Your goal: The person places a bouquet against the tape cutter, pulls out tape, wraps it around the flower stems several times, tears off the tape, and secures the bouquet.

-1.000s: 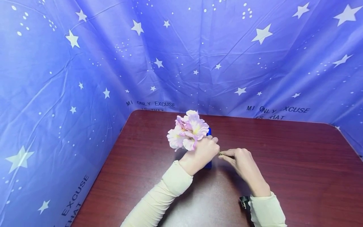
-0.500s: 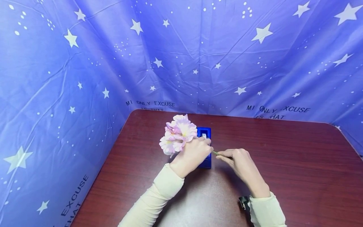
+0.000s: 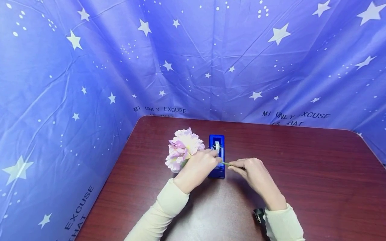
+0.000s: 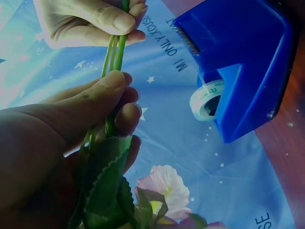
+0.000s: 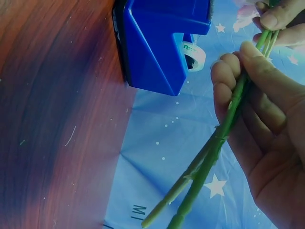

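In the head view, the left hand (image 3: pixel 197 167) hides most of the green stems (image 3: pixel 225 163) and part of the blue tape holder (image 3: pixel 217 170). The wrist views cut off the flowers (image 4: pixel 164 183) at the bottom edge. The words on the tape roll (image 5: pixel 194 53) are too small to read.

A dark red-brown wooden table (image 3: pixel 301 174) carries a blue tape dispenser (image 3: pixel 217 157) near its far edge.

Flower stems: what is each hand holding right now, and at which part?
Both hold the flower stems. The left hand grips them just below the blooms and leaves; the right hand pinches them lower down, toward the cut ends.
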`<state>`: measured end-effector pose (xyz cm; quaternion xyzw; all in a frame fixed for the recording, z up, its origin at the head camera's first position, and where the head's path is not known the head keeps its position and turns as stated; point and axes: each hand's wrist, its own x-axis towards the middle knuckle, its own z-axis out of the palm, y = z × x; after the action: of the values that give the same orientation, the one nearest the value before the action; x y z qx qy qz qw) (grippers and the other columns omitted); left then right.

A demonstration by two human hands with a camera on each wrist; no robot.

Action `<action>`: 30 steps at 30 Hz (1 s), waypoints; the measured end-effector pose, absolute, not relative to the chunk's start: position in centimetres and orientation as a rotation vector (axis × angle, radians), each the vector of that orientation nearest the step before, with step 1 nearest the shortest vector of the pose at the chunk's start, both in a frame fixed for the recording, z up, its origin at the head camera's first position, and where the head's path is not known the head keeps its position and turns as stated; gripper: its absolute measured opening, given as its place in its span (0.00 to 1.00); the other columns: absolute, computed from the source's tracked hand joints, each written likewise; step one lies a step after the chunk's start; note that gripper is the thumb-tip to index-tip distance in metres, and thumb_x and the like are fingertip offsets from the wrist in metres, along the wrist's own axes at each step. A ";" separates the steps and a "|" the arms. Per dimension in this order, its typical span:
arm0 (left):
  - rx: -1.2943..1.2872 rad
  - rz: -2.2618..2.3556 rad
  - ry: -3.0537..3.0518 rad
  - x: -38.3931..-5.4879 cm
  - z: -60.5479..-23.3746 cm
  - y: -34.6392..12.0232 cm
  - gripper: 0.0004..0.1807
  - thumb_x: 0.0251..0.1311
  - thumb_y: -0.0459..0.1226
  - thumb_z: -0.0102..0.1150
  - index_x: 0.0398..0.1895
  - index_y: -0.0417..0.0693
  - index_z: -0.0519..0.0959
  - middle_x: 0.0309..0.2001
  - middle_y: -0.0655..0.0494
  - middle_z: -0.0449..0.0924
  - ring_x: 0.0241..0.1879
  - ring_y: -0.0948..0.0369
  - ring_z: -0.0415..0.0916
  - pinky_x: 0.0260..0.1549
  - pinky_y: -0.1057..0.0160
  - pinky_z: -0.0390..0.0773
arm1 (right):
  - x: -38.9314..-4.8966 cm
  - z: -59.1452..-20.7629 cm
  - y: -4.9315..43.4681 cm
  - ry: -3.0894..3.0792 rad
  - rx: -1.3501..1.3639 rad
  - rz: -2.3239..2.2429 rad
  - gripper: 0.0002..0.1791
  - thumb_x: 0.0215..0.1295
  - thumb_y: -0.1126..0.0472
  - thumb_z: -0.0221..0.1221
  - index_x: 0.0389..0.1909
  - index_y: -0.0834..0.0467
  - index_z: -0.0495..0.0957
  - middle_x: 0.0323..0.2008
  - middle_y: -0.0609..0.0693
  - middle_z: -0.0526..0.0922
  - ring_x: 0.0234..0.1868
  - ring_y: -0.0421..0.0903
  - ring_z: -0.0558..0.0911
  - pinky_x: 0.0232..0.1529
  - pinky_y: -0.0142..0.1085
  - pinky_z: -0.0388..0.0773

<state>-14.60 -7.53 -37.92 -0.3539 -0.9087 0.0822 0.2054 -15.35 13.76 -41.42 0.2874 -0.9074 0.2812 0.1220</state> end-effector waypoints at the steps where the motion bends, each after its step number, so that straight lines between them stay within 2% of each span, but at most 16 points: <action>1: -0.989 0.218 -2.536 -14.5 -38.0 -7.6 0.12 0.57 0.33 0.66 0.41 0.59 0.86 0.37 0.64 0.82 0.39 0.65 0.80 0.40 0.66 0.80 | -15.3 -41.5 13.8 -2.646 0.846 0.811 0.05 0.59 0.60 0.68 0.36 0.53 0.89 0.29 0.41 0.88 0.29 0.37 0.85 0.32 0.36 0.81; 4: -0.983 0.175 -2.544 -14.3 -38.4 -7.9 0.10 0.55 0.32 0.66 0.38 0.57 0.85 0.35 0.64 0.82 0.36 0.66 0.80 0.39 0.67 0.80 | -15.3 -41.6 13.8 -2.641 0.873 0.789 0.05 0.58 0.61 0.69 0.35 0.53 0.89 0.29 0.42 0.88 0.29 0.37 0.85 0.33 0.36 0.82; 9: -0.954 0.034 -2.560 -13.8 -39.3 -8.7 0.02 0.59 0.37 0.67 0.33 0.53 0.83 0.30 0.64 0.82 0.32 0.66 0.80 0.36 0.67 0.80 | -15.2 -41.6 13.6 -2.671 0.918 0.782 0.04 0.59 0.60 0.68 0.35 0.52 0.89 0.29 0.40 0.88 0.30 0.36 0.85 0.34 0.36 0.82; 13: -0.935 -0.023 -2.574 -13.5 -39.9 -9.1 0.04 0.61 0.42 0.66 0.32 0.53 0.83 0.28 0.64 0.82 0.30 0.65 0.81 0.33 0.66 0.80 | -15.0 -41.5 13.6 -2.700 0.937 0.771 0.05 0.60 0.59 0.67 0.35 0.52 0.89 0.29 0.39 0.88 0.31 0.36 0.86 0.35 0.36 0.82; 30: -0.955 -0.002 -2.592 -13.1 -41.5 -9.9 0.05 0.60 0.42 0.66 0.28 0.56 0.84 0.25 0.65 0.82 0.28 0.65 0.80 0.30 0.65 0.80 | -15.2 -42.0 13.7 -2.771 1.039 0.788 0.03 0.59 0.59 0.68 0.32 0.50 0.90 0.28 0.38 0.88 0.29 0.32 0.84 0.32 0.32 0.81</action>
<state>-13.10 -9.91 -41.48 -0.3396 -0.9215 -0.0009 0.1883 -15.19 13.70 -41.97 0.3389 -0.9042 0.2570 0.0396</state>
